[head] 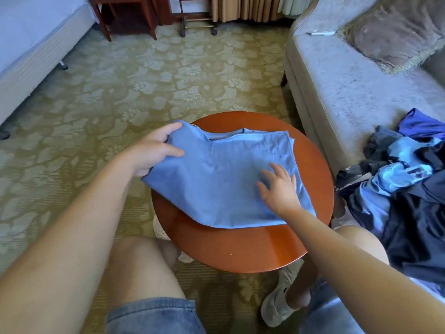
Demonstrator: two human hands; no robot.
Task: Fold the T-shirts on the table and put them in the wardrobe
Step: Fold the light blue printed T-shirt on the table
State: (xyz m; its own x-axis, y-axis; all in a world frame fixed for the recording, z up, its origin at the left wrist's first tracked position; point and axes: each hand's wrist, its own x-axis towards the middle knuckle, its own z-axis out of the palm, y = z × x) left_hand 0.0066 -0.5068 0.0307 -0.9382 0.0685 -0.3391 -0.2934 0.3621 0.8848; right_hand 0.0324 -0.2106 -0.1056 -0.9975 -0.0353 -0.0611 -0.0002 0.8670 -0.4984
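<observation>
T-shirt (pixel 224 179), plain light blue, lies partly folded across the round reddish-brown tabletop (pixel 240 251) in front of my knees. It covers most of the far half, and the near part of the wood is bare and glossy. Its collar shows as a paler band along the far edge. The shirt's left side reaches out past the tabletop's left rim, where my left grip (pixel 154 151) holds it, fingers and thumb curled round the bunched edge of the cloth. My right grip (pixel 280 189) holds nothing. It lies flat on the right part of the shirt with the fingers straight and spread wide, pressing the cloth down onto the tabletop. The two are well apart, with a smooth stretch of blue between them.

To my right a grey sofa (pixel 337 97) stands just beside the tabletop. On its seat is a loose heap of clothes (pixel 399 189) in dark navy, light blue and a brighter blue, all unfolded. Farther back on the sofa lies a brown fringed cushion (pixel 395 34), and near it a small white thing (pixel 320 33), too small to tell what it is. An olive carpet (pixel 144 80) with a flower pattern covers the floor. A bed (pixel 29 44) with a pale skirt runs along the left. Dark wooden furniture legs (pixel 106 22) stand at the far side, near beige curtains (pixel 240 8). I wear denim shorts (pixel 154 317) and grey shoes (pixel 277 307)
</observation>
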